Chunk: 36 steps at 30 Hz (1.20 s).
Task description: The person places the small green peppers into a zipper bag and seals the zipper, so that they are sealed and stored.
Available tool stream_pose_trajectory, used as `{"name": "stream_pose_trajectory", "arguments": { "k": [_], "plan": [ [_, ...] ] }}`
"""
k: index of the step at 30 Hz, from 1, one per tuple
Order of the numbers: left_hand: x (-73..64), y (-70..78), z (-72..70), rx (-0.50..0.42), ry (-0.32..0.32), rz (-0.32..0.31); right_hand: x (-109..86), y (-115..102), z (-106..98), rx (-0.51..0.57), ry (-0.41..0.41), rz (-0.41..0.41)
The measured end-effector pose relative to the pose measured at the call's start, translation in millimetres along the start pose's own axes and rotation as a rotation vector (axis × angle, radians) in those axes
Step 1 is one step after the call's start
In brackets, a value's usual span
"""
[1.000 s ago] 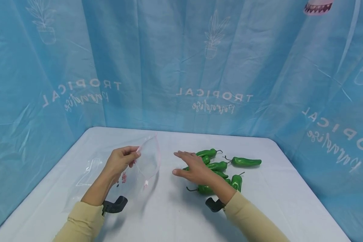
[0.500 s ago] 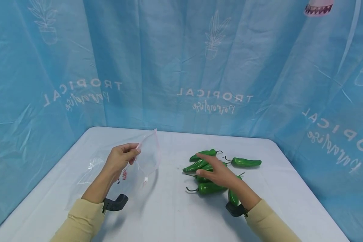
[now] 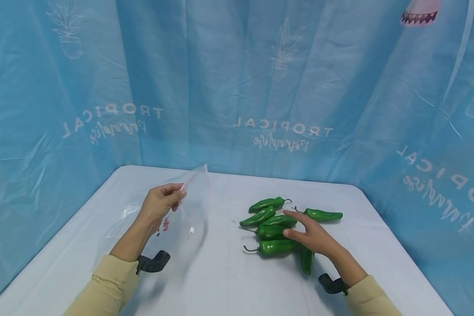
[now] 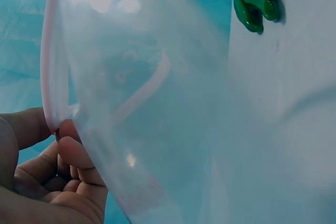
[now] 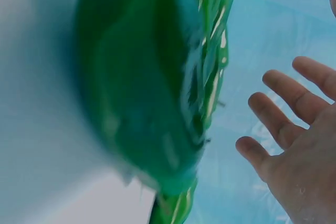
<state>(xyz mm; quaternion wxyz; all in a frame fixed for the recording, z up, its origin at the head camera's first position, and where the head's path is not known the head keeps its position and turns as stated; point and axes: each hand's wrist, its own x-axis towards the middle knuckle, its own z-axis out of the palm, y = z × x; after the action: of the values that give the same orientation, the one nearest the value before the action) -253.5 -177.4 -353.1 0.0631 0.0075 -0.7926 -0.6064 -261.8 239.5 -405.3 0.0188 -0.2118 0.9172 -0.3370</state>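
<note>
A clear zip bag (image 3: 195,197) with a pink-edged mouth is held up on the left side of the table. My left hand (image 3: 159,204) pinches its edge between thumb and fingers, and the mouth gapes toward the right. In the left wrist view the pink zip strip (image 4: 48,56) runs up from the fingertips. Several green peppers (image 3: 274,246) lie in a loose pile right of centre. My right hand (image 3: 314,232) hovers over the pile's right side with fingers spread, holding nothing. In the right wrist view a blurred green pepper (image 5: 136,87) looms close beside that hand.
One green pepper (image 3: 323,215) lies apart at the pile's back right. A white cloth covers the table (image 3: 225,281). Blue printed curtains (image 3: 221,87) hang behind and at both sides. A black wrist camera (image 3: 332,284) juts from the right wrist.
My right hand has moved right and slightly toward me, uncovering more of the pepper pile. The left hand keeps pinching the bag, whose top corner has risen a little.
</note>
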Motion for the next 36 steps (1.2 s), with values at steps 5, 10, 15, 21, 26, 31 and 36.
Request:
{"name": "stream_pose_trajectory", "arguments": {
  "k": [5, 10, 15, 21, 26, 31, 36],
  "plan": [
    [0.2, 3.3, 0.6, -0.015, 0.004, 0.002, -8.1, 14, -5, 0.016, 0.005, 0.028],
    [0.4, 5.7, 0.0, -0.039, 0.009, 0.014, -13.4, 26, -9, 0.029, 0.01, 0.032],
    [0.3, 8.2, -1.3, -0.057, 0.007, 0.024, -16.9, 35, -12, 0.025, 0.011, 0.033],
    [-0.2, 11.7, -1.9, -0.079, 0.003, 0.04, -21.1, 47, -14, 0.014, 0.009, 0.042],
    [-1.2, 14.0, -2.7, -0.091, -0.002, 0.051, -23.9, 54, -15, 0.012, -0.005, 0.062],
    [-0.7, 15.0, -2.6, -0.1, -0.001, 0.055, -27.6, 60, -18, 0.019, -0.033, 0.083],
    [-1.2, 17.2, -4.6, -0.095, 0.001, 0.053, -30.6, 65, -20, -0.01, -0.047, 0.125]
  ]
}}
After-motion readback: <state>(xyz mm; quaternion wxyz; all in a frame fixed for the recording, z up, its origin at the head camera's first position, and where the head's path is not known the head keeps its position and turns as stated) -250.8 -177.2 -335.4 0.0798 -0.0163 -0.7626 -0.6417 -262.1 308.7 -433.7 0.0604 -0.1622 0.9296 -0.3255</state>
